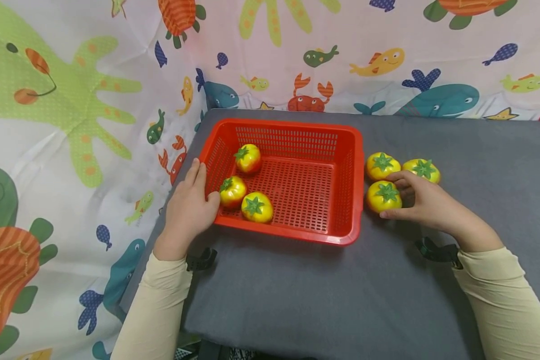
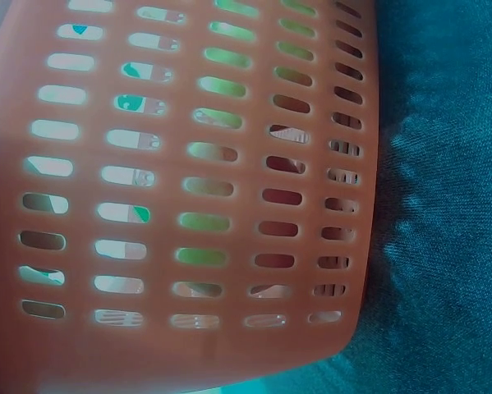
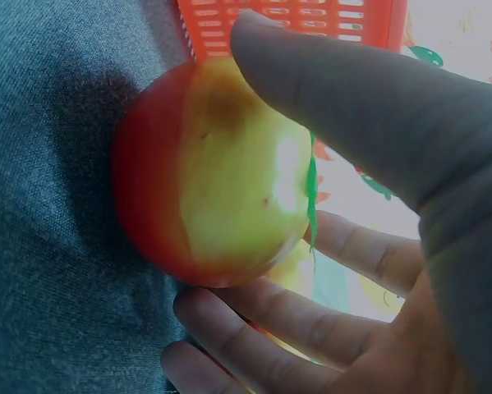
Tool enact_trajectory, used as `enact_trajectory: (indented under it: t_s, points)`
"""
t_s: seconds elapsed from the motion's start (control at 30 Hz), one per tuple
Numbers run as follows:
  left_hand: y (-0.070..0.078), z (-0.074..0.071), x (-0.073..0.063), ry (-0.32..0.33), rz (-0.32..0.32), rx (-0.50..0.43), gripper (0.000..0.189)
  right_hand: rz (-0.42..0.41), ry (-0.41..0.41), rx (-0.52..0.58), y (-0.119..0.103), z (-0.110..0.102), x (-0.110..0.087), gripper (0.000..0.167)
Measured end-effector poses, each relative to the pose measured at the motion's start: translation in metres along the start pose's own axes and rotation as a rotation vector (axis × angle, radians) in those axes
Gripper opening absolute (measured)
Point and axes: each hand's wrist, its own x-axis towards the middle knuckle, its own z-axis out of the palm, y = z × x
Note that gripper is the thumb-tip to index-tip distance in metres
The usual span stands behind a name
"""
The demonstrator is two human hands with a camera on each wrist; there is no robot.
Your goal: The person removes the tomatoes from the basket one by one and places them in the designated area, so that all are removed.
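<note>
Red perforated basket [image 1: 299, 192], upright on desk [image 1: 279, 295]. Three yellow-red inside tomatoes [image 1: 248, 160], green leafy tops, left half of basket. Three outside tomatoes [image 1: 382, 166] clustered just right of basket, tops up; nearest tomato [image 1: 383, 197] held by right grip [image 1: 419, 198].

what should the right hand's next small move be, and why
Probably lift the front yellow fruit with the right hand: its thumb and fingers are around that fruit, three similar fruits lie in the red basket, and the left hand rests against the basket.
</note>
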Motion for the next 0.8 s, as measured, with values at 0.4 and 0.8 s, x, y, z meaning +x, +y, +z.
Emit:
enact_trajectory:
  t_s: [0.4, 0.8]
  points:
    - [0.001, -0.003, -0.001, -0.011, 0.002, -0.005, 0.079, -0.016, -0.007, -0.013, -0.004, -0.006, -0.005, 0.085]
    - [0.001, -0.003, 0.0, -0.012, 0.006, -0.004, 0.079, 0.006, 0.004, -0.041, -0.014, -0.017, -0.006, 0.089]
